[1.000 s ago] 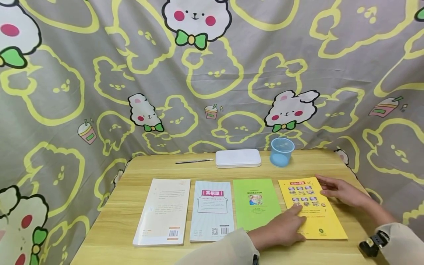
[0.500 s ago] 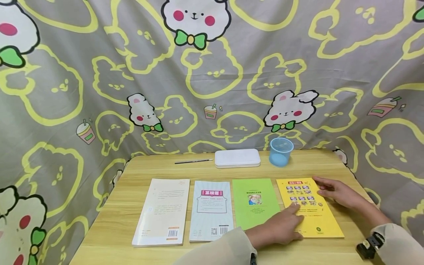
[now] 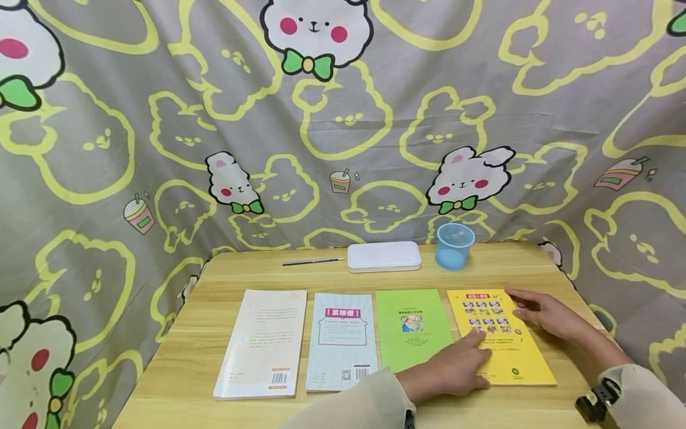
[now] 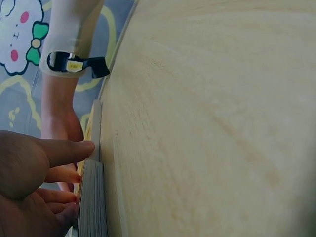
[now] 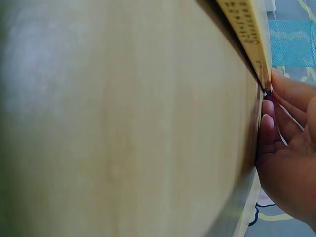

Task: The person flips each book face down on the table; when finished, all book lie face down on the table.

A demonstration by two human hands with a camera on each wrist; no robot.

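Yellow book [image 3: 498,335] lies rightmost in the row, beside the green book [image 3: 411,329]. Your left hand [image 3: 455,369] rests flat on its near-left corner, right hand [image 3: 546,313] with relaxed fingers against its right edge, likely squaring it up.

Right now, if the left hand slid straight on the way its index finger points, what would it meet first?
The left hand already rests on the thin yellow booklet. Its finger aims up and right across the cover, so probably the right hand at the booklet's far edge, though depth is unclear.
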